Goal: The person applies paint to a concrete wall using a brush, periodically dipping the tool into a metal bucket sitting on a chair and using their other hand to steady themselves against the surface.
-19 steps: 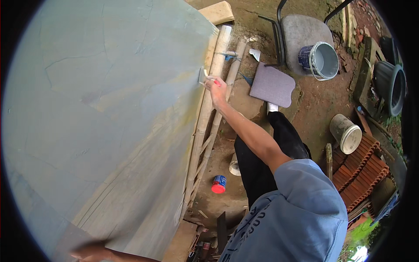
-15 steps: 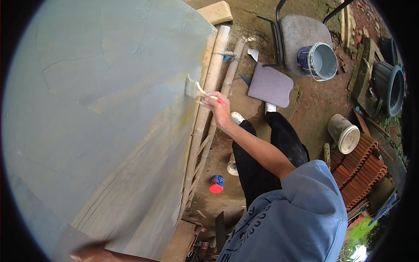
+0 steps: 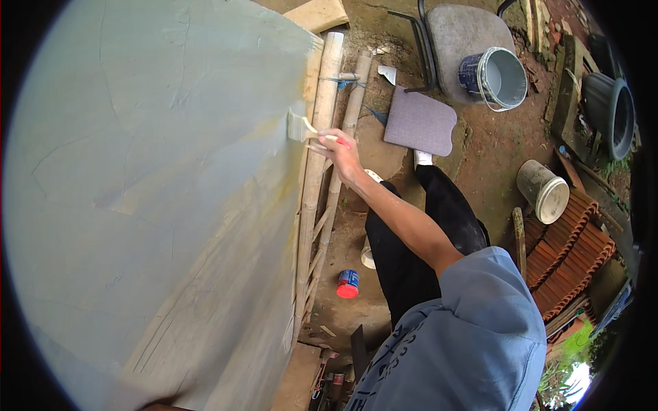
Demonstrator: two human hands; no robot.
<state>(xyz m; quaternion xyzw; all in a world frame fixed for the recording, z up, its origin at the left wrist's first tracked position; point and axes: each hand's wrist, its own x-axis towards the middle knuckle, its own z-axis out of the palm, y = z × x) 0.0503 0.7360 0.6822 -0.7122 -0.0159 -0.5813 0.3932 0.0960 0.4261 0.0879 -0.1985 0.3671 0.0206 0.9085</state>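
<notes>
My right hand (image 3: 340,155) is closed around the handle of a flat paintbrush (image 3: 297,127) with pale bristles and a red handle end. The bristles rest against a large grey-green wall (image 3: 171,137), near its right edge. Thin cracks and yellowish streaks mark the wall's surface. Only a sliver of my left arm or hand (image 3: 164,407) shows at the bottom edge beside the wall, its fingers hidden. Beyond my right hand, a white-rimmed bucket (image 3: 504,79) with pale grey liquid sits on the worn chair seat (image 3: 462,38).
Bamboo poles (image 3: 319,157) run along the wall's edge. A grey pad (image 3: 419,123) lies by my feet. On the ground are a blue can with a red lid (image 3: 347,283), a dirty pail (image 3: 543,192), stacked roof tiles (image 3: 565,257) and a grey tub (image 3: 610,123).
The brush has shifted slightly along the wall, with my right hand still around it. My left hand has mostly slipped below the bottom edge. The whole view has tilted a little.
</notes>
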